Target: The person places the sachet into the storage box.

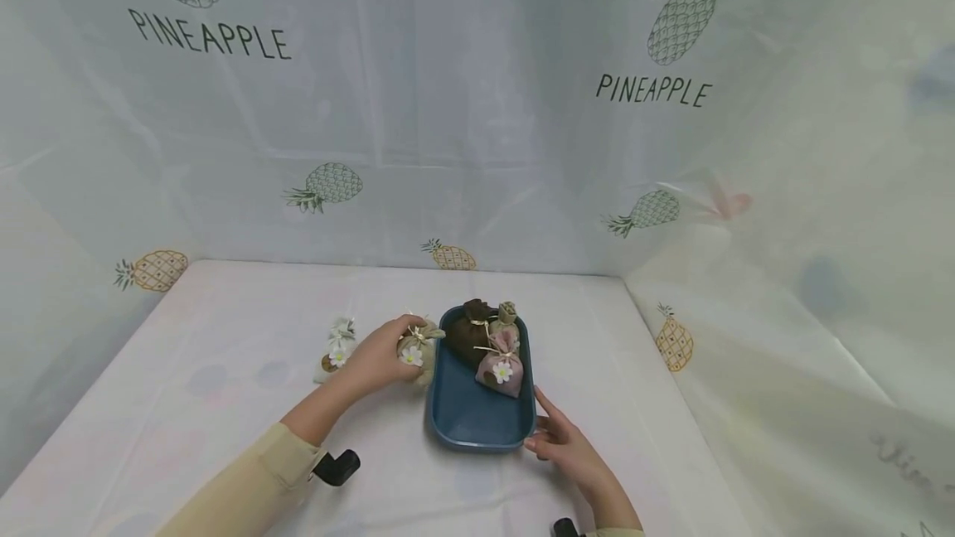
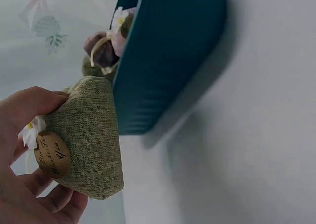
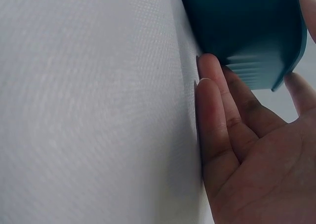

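My left hand (image 1: pixel 384 359) pinches a small olive-beige cloth sachet (image 1: pixel 429 359) just left of the blue tray (image 1: pixel 466 425). In the left wrist view the held sachet (image 2: pixel 91 140) shows a white flower and an oval paper tag with writing. My right hand (image 1: pixel 563 442) touches the tray's right side with fairly straight fingers (image 3: pixel 212 105), some of them low against the table. Inside the tray sit a dark brown sachet (image 1: pixel 466 342), a pink sachet (image 1: pixel 496 384) with a white flower, and a beige sachet (image 1: pixel 507 316) behind it.
A pale sachet (image 1: pixel 339 346) with a white flower lies on the table left of my left hand, partly hidden by it. The white tablecloth (image 1: pixel 246 413) covers the table, with a pineapple-print sheet (image 1: pixel 462 106) hanging behind and at the sides.
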